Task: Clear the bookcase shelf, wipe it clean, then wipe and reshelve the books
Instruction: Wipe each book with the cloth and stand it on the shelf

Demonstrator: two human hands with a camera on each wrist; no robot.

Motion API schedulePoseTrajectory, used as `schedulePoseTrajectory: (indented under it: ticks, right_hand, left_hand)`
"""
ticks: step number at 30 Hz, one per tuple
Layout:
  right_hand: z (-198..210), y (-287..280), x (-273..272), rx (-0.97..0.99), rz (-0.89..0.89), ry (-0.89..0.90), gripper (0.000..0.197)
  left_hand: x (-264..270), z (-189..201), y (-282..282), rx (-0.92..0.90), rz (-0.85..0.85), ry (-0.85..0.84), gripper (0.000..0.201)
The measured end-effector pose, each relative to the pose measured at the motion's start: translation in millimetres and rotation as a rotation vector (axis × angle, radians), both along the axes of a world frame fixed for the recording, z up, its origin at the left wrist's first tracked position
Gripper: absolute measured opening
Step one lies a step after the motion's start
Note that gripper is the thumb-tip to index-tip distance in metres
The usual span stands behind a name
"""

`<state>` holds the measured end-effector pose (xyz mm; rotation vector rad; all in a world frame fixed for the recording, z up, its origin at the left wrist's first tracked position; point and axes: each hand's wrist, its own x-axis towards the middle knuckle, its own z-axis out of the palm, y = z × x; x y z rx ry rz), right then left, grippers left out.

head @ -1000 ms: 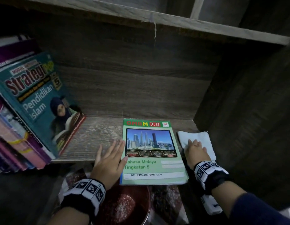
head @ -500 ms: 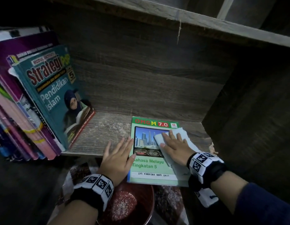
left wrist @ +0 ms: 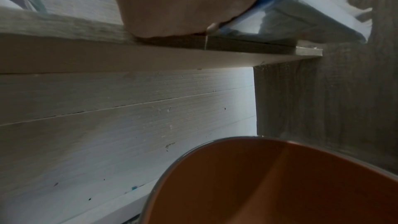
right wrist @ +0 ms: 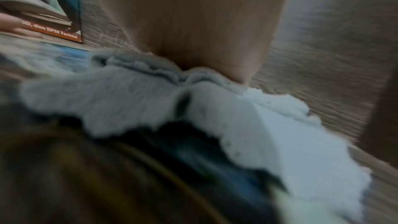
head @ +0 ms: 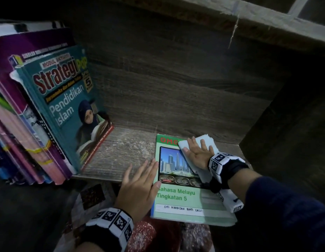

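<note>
1. Green workbook (head: 185, 195): lies flat, cover up, at the right end of the shelf; its near edge overhangs the shelf front. The cover shows a city skyline photograph.
2. White cloth (head: 206, 142): spread over the far right part of the workbook's cover, one frayed end trailing toward the wrist. In the right wrist view (right wrist: 247, 125) it is bunched under the palm; that view is blurred.
3. Shelf (head: 121, 153): wood-grain board, pale specks on its bare middle stretch. I see its front edge from below in the left wrist view (left wrist: 150, 57).
4. Bookcase back panel (head: 176, 88) and right side wall (head: 294, 142): dark wood grain, dimly lit; another board runs overhead.
5. Teal book (head: 67, 110): stands leaning at the left end of the shelf, front of a row of leaning books (head: 21, 133).
6. Red bowl (head: 158, 237): below the shelf front, seen close in the left wrist view (left wrist: 280, 185).
7. Right hand (head: 198, 155): palm down on the cloth, fingers straight and spread, pressing it onto the cover.
8. Left hand (head: 139, 186): palm down at the workbook's left edge, fingers extended and together on the shelf, thumb resting on the cover. It grips nothing.
</note>
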<state>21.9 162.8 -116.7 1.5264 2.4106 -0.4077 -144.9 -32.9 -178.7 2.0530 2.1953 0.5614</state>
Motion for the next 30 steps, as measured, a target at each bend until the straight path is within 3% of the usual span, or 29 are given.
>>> schedulePoseTrajectory:
  ticks: [7,12,21,25,30]
  right_hand:
    - [-6,-4,-45,0.008,0.087,0.048,0.064]
    - [-2,-25,-54,-0.018,0.17,0.027,0.061]
    - [5,-93,-17,-0.095,0.251,0.007,0.056]
    - [5,-129,-1,-0.11,0.314,0.007,0.059]
    - [10,-160,35,-0.086,0.456,-0.138,0.064]
  left_hand:
    - [-14,1,4,0.032,0.137,0.077,0.055]
    - [-28,0,5,0.06,0.126,0.11,0.047]
    - [-22,7,5,-0.152,0.183,0.115,0.07]
    - [-22,8,8,-0.159,0.198,0.118,0.081]
    - [-21,12,9,-0.206,0.203,0.091,0.082]
